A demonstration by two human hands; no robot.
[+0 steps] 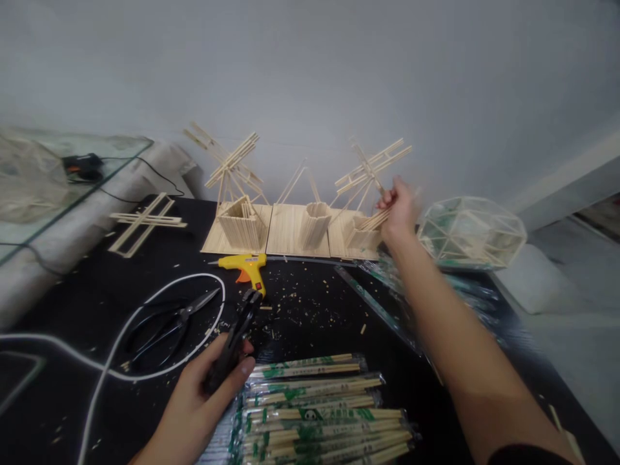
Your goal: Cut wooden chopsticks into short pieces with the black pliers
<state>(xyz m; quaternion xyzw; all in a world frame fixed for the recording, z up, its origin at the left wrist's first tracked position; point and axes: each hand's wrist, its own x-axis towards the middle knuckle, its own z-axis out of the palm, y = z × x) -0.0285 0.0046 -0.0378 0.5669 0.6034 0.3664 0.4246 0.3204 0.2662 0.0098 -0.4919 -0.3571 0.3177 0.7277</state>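
Observation:
My left hand (pixel 206 387) is closed around a black plier-like tool (pixel 235 336), its head pointing up and away from me; the exact kind is unclear. Stretched far forward, my right hand (pixel 401 210) has its fingers closed on thin wooden sticks (pixel 375 220) above the right stick-built container (pixel 361 239). Just beyond its fingers is a crossed windmill-like stick frame (pixel 372 169). A middle container (pixel 316 226) and a left container (pixel 242 223) stand on slatted stick bases beside it. Another crossed frame (pixel 227 161) rises behind the left one.
A yellow glue gun (pixel 247 265) and black-handled scissors (pixel 179 320) lie on the black table near a looping white cable (pixel 109 368). Wrapped chopsticks (pixel 324 413) fill the front. A loose stick cross (pixel 148 223) lies left; a domed stick frame (pixel 472 232) sits right.

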